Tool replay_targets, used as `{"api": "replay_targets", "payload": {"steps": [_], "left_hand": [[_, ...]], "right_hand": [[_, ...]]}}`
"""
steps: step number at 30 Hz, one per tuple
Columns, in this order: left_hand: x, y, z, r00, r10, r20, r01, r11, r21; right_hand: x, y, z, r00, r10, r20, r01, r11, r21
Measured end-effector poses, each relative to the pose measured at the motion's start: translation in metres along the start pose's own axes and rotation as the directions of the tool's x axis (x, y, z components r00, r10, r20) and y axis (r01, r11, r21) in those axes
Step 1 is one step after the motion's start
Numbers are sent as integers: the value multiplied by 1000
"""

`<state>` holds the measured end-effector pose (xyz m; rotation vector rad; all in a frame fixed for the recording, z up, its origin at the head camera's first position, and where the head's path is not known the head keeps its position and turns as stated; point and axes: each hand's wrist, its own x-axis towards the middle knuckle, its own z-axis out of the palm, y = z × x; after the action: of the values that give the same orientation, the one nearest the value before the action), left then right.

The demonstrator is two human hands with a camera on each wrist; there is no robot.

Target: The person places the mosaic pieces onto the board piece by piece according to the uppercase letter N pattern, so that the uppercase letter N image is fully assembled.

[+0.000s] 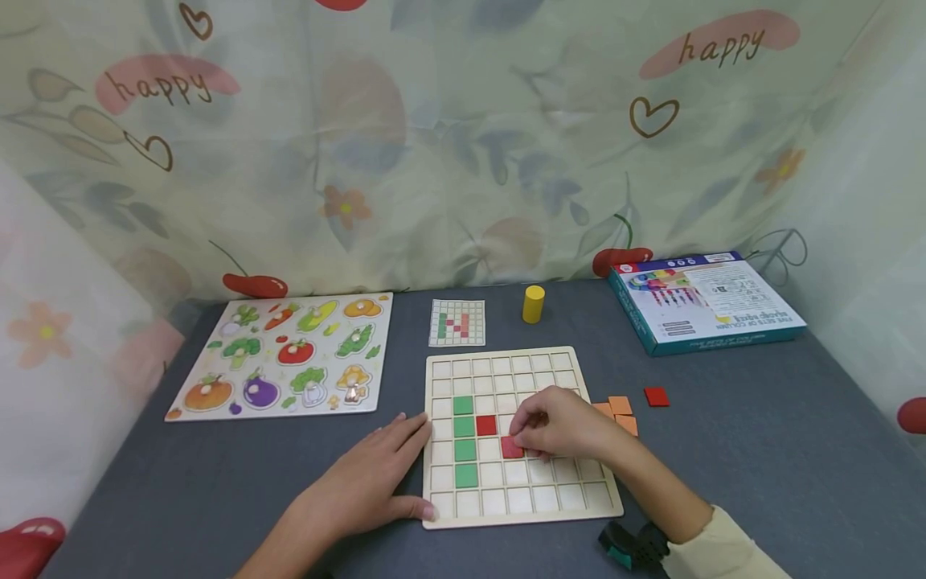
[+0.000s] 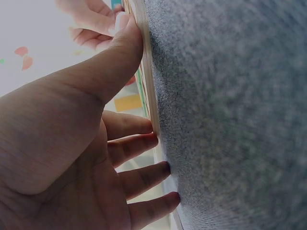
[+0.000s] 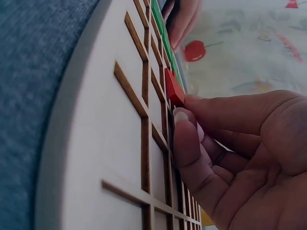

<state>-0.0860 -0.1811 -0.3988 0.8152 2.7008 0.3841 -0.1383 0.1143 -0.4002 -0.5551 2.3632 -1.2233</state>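
A wooden grid board (image 1: 522,521) lies on the table, with a column of green square tiles (image 1: 465,450) and one red tile (image 1: 486,425) set in its cells. Between thumb and forefinger my right hand (image 1: 560,422) pinches another red square tile (image 1: 512,447) by its edge, over a cell right of the green column. In the right wrist view that tile (image 3: 174,88) looks slightly tilted. My left hand (image 1: 369,478) rests against the board's left edge, fingers extended and thumb at the near left corner.
Several orange tiles (image 1: 620,405) lie beside the board, partly behind the right arm; a loose red tile (image 1: 657,396) sits farther right. Behind stand a pattern card (image 1: 457,323) and yellow cylinder (image 1: 533,305). A vegetable puzzle (image 1: 282,358) lies left, a box (image 1: 705,305) back right.
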Motion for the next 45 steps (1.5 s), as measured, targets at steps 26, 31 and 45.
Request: {"api": "replay_targets", "payload": {"steps": [26,31,45], "left_hand": [[-1,0,0,1000,-9,9,9,1000,-7],[-1,0,-1,1000,-13,9,13,1000,-10],[0,0,0,1000,-8,12,8,1000,-10]], "right_hand": [[-39,27,-56,993,-28,-116,13,993,-121],[-58,47,-88,976,57,-208,-87,986,-141],[-74,90,-118,944,140,-300,-215,948,-235]]}}
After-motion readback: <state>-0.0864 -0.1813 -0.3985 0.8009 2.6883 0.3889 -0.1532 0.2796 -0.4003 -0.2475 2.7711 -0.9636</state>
